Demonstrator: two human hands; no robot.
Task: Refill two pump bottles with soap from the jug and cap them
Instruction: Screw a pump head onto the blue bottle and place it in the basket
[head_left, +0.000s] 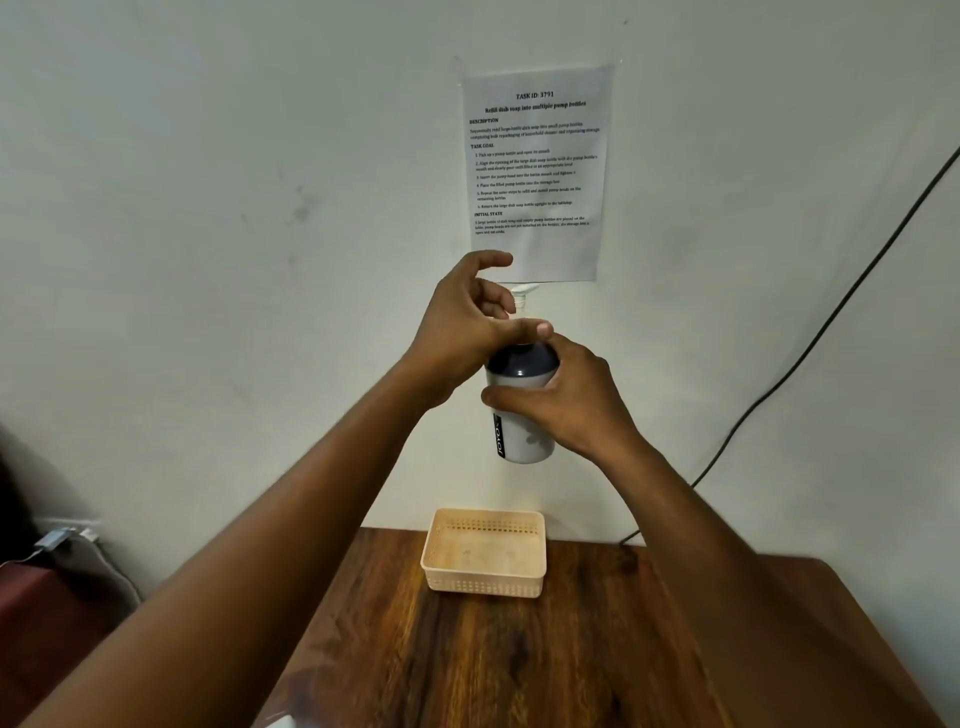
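Observation:
A white pump bottle (522, 431) with a dark blue shoulder and a black label strip is held up in the air in front of the wall, well above the table. My right hand (571, 402) grips its body from the right side. My left hand (467, 325) is at the bottle's neck, thumb and fingers curled round the collar of the white pump head (521, 296), whose spout shows just above my fingers. The jug and the second bottle are out of view.
A beige perforated plastic basket (485, 584), with nothing in it, stands on the wooden table (519, 665) by the wall. A printed task sheet (537, 171) is taped to the wall. A black cable (810, 348) runs down the wall at right.

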